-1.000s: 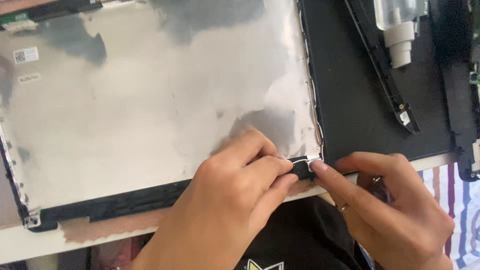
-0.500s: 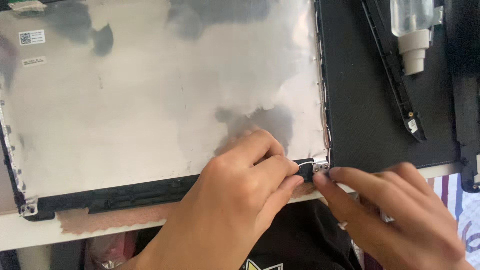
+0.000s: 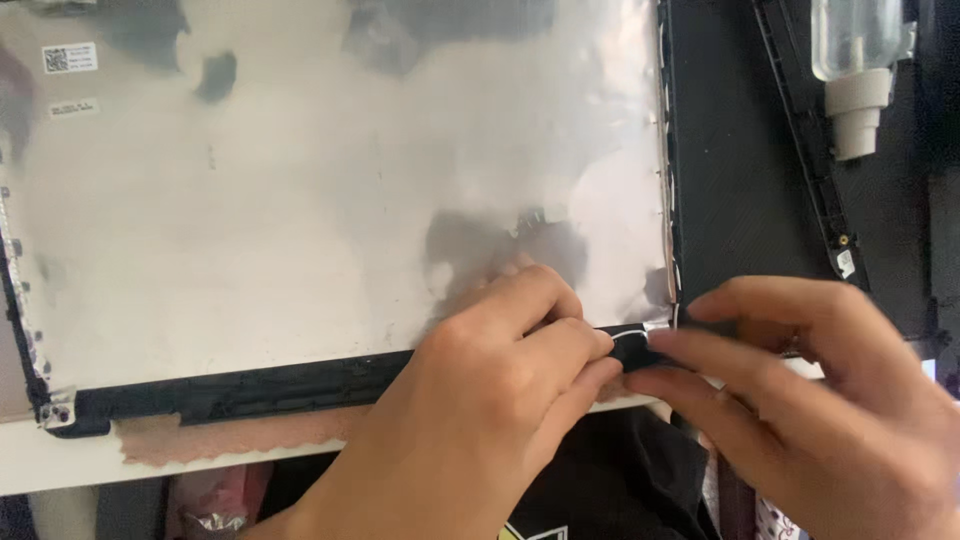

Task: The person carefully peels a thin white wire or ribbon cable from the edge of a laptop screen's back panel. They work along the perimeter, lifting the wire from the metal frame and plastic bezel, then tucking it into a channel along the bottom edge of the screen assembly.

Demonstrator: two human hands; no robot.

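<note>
2 bare hands are meeting at the near right corner of a large silver panel [image 3: 330, 200], which is lying flat on a white table [image 3: 60, 465] and filling most of the view. The left hand [image 3: 480, 410] is coming up from the lower edge, its fingers curled together and its fingertips [image 3: 585, 345] pinching a small black corner piece [image 3: 632, 348] that is sitting at the right end of the panel's near edge. The right hand [image 3: 820, 400] is reaching in from the right, its fingers held close together and pressing on the same black piece from the other side, so both hands are touching it at once. A thin white wire or strip is running along the top of that piece, just beside a small silver tab at the very corner of the panel.

A black bezel strip [image 3: 250, 390] is running along the near edge of the panel, from the left corner to the hands. Below it a strip of brown tape [image 3: 220, 438] is lying on the table edge. To the right of the panel a dark mat [image 3: 730, 170] is covering the table, with a long black frame piece [image 3: 810, 150] lying on it at a slant. Further right, at the top, a clear bottle with a pale cap [image 3: 855, 70] is pointing cap-down in the view. 2 small white labels [image 3: 70, 58] are sticking to the panel's far left corner.
</note>
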